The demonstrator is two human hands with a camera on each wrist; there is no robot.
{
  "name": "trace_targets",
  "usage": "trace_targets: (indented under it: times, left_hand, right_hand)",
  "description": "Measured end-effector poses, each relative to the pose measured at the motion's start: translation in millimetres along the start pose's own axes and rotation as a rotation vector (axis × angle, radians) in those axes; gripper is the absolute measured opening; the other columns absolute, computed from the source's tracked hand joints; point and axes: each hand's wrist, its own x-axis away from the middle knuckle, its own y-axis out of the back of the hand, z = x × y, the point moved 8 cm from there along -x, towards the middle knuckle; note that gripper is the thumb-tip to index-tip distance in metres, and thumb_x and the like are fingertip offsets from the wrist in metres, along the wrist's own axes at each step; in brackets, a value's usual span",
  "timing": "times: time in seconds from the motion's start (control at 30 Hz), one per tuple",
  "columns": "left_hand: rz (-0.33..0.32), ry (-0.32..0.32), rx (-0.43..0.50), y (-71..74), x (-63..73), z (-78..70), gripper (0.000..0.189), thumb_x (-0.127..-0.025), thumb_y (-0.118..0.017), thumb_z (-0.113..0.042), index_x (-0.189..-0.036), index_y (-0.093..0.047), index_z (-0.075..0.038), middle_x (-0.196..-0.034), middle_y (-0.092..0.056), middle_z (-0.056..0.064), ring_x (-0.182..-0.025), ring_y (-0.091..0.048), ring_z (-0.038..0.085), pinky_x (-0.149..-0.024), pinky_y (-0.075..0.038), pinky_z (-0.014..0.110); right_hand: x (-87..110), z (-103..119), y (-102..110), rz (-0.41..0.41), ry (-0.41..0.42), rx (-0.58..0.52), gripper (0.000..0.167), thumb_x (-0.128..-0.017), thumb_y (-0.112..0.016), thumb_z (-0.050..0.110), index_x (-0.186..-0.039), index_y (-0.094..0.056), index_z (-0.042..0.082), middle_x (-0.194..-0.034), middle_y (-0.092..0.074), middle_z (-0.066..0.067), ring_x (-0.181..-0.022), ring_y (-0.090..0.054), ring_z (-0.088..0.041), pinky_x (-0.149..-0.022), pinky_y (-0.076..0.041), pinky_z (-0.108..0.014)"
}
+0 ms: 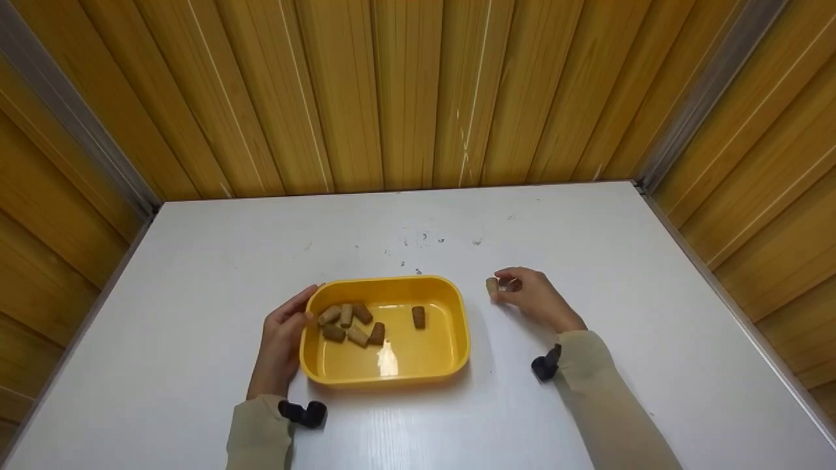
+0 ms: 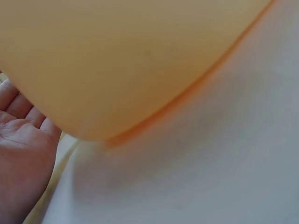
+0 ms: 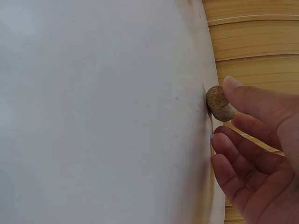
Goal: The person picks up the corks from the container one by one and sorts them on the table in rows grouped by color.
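Right hand (image 1: pixel 537 299) pinching a cork (image 1: pixel 492 286), left hand (image 1: pixel 281 334) gripping the tray (image 1: pixel 421 358)

Thumb and finger hold the cork outside the tray, between two and three o'clock; whether it touches the white table (image 1: pixel 196 294) is unclear. The left thumb laps the rim at nine o'clock, probably to steady the tray. Inside, six corks (image 1: pixel 346 316) cluster towards ten o'clock; a lone cork (image 1: pixel 418 317) lies at two. So small a piece likely favours fingertips.

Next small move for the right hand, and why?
Probably carry the cork left over the yellow tray: the right hand pinches it just outside, the left hand touches the tray's left end, and other corks lie inside.
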Motion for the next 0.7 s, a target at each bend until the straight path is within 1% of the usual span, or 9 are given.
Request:
trace_targets:
  times: [0.07, 0.27, 0.5, 0.7]
  left_hand:
    - [0.003, 0.0, 0.0, -0.2, 0.0, -0.1, 0.053, -0.088, -0.042, 0.007, -0.14, -0.046, 0.0, -0.136, -0.056, 0.002, -0.128, -0.051, 0.013, -0.104, -0.045, 0.024]
    - [0.004, 0.003, -0.004, 0.0, -0.6, 0.5, 0.053, -0.088, -0.042, 0.006, -0.141, -0.045, 0.0, -0.138, -0.054, 0.003, -0.129, -0.05, 0.013, -0.104, -0.045, 0.023]
    - [-0.007, 0.001, 0.003, 0.7, -0.6, 0.4, 0.052, -0.088, -0.042, 0.006, -0.14, -0.047, 0.0, -0.134, -0.057, 0.0, -0.129, -0.05, 0.011, -0.105, -0.044, 0.023]
    - [-0.003, 0.001, -0.005, 0.5, -0.2, 0.4, 0.052, -0.088, -0.041, 0.006, -0.14, -0.047, -0.001, -0.135, -0.057, 0.0, -0.129, -0.049, 0.011, -0.106, -0.043, 0.022]
  right_hand:
    - [0.4, 0.3, 0.2, 0.003, 0.003, -0.002, 0.05, -0.084, -0.071, 0.027, -0.13, -0.059, 0.009, -0.122, -0.063, -0.009, -0.107, -0.058, -0.025, -0.097, -0.05, -0.04]
    - [1.6, 2.6, 0.2, 0.023, 0.001, 0.006, 0.05, -0.085, -0.071, 0.029, -0.13, -0.058, 0.01, -0.122, -0.063, -0.011, -0.108, -0.058, -0.025, -0.091, -0.053, -0.038]
    - [1.2, 4.8, -0.3, 0.037, 0.017, 0.028, 0.05, -0.087, -0.069, 0.027, -0.131, -0.057, 0.008, -0.125, -0.062, -0.013, -0.111, -0.059, -0.027, -0.096, -0.052, -0.041]
    - [0.0, 7.9, -3.9, 0.057, 0.018, 0.036, 0.05, -0.086, -0.071, 0.029, -0.131, -0.058, 0.011, -0.126, -0.062, -0.01, -0.111, -0.058, -0.026, -0.099, -0.05, -0.042]
